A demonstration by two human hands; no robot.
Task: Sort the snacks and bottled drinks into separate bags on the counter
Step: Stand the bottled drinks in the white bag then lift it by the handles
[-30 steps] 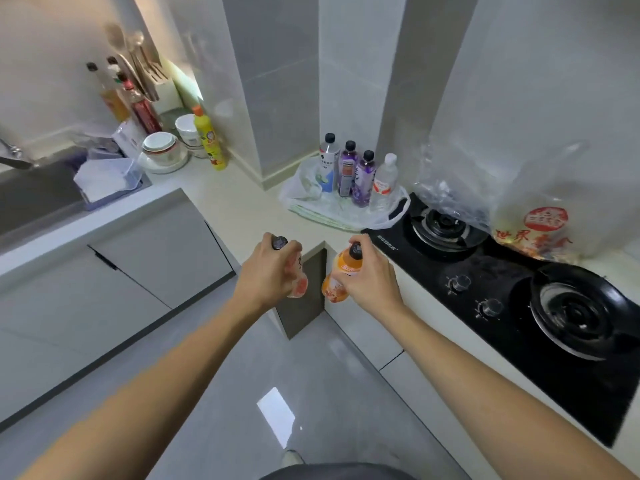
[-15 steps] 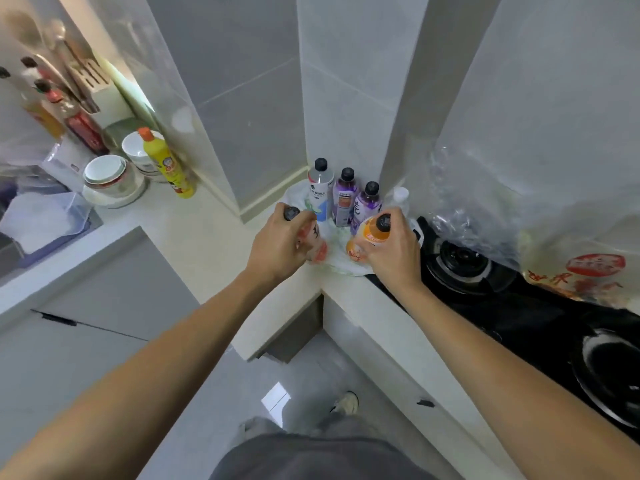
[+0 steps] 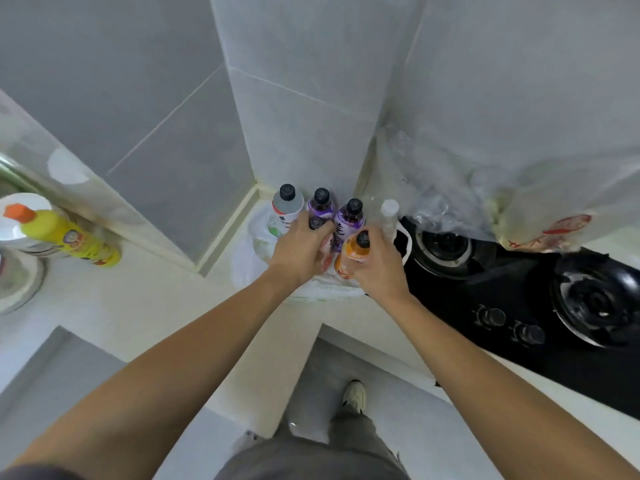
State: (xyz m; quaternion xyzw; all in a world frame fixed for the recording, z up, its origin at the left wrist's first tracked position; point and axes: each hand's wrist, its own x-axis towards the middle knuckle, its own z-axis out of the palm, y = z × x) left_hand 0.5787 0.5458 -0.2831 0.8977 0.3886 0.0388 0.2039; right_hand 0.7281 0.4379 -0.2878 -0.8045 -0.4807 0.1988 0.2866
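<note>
Overhead, the pale surface [image 3: 145, 299] forms a corner below grey wall tiles. On its right part lies a black gas stove [image 3: 540, 306] with two burners and two knobs. Above the stove, against the wall, hangs a large clear plastic bag [image 3: 485, 188], and a snack packet with red print [image 3: 554, 233] shows through its lower part.

In the corner a white plastic bag [image 3: 256, 258] lies open on the surface, with one handle loop next to the stove. Four bottles stand upright in it near the wall: a clear bottle with black cap [image 3: 286, 206], two purple bottles [image 3: 322, 206] close together, and a clear bottle with white cap [image 3: 389, 216].

Just in front of this row, both hands are inside the bag. The left hand [image 3: 299, 251] is curled round a pink bottle with black cap [image 3: 317, 224], which is mostly hidden by the fingers. The right hand [image 3: 379, 265] grips an orange drink bottle [image 3: 353, 254] at its side; the bottle is upright, and whether its base touches the bag cannot be told. The two held bottles are just beside each other.

On the far left a yellow bottle with orange cap [image 3: 65, 237] stands next to white bowls [image 3: 20, 237].
</note>
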